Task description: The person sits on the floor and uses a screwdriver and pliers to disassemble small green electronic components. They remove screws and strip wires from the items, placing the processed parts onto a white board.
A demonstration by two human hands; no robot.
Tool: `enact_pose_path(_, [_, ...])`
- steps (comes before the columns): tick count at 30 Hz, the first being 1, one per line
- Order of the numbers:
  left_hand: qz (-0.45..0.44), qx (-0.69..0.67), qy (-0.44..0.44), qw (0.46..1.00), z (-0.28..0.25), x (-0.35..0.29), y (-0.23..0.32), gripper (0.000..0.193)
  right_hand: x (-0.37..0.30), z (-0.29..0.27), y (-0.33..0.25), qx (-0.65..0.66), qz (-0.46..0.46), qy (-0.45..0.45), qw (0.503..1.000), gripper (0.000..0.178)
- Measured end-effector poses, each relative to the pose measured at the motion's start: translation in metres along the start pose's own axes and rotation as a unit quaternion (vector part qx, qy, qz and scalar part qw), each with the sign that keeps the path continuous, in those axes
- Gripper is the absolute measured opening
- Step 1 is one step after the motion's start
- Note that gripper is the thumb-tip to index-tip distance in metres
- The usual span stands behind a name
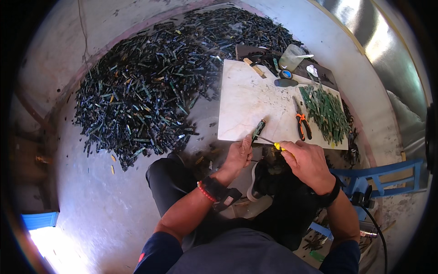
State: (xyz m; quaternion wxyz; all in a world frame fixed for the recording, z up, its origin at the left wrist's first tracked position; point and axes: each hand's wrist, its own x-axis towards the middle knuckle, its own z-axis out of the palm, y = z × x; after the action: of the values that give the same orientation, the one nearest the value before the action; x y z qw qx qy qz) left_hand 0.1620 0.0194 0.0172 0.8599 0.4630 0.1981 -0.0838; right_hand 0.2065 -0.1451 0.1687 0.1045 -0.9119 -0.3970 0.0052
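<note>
My left hand [238,157] is closed around the lower end of a narrow dark strip with a greenish face [258,129], perhaps a circuit-board strip. Its far end points up over the near edge of a white board [246,102]. In my right hand [306,165] is a screwdriver with a yellow handle [278,146]. The thin shaft reaches left to the strip, and its tip lies at or close to the strip's side; whether it is wedged in, I cannot tell. Pliers with orange and black handles [301,121] lie on the board, beyond my right hand.
A heap of green strips [326,114] lies at the board's right. Behind are a dark-handled screwdriver [286,83], a blue tape roll [285,74] and a cloudy plastic jug [291,57]. A large pile of dark strips [141,91] covers the floor at left. A blue chair [388,176] stands right.
</note>
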Motion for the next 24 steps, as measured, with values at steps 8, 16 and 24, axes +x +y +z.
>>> enact_pose_path(8, [0.000, -0.007, -0.009, 1.000, 0.001, -0.001, 0.000, 0.049, -0.011, 0.036, 0.028, 0.356, 0.156, 0.054, 0.920, 0.013])
enact_pose_path(16, [-0.027, -0.003, -0.029, 0.999, 0.004, -0.007, 0.004, 0.048, -0.033, 0.063, 0.021, 0.295, 0.111, 0.134, 0.939, 0.018])
enact_pose_path(24, [-0.064, -0.007, -0.035, 0.997, -0.001, -0.004, 0.006, 0.048, -0.028, 0.041, 0.025, 0.127, -0.030, 0.112, 0.985, 0.022])
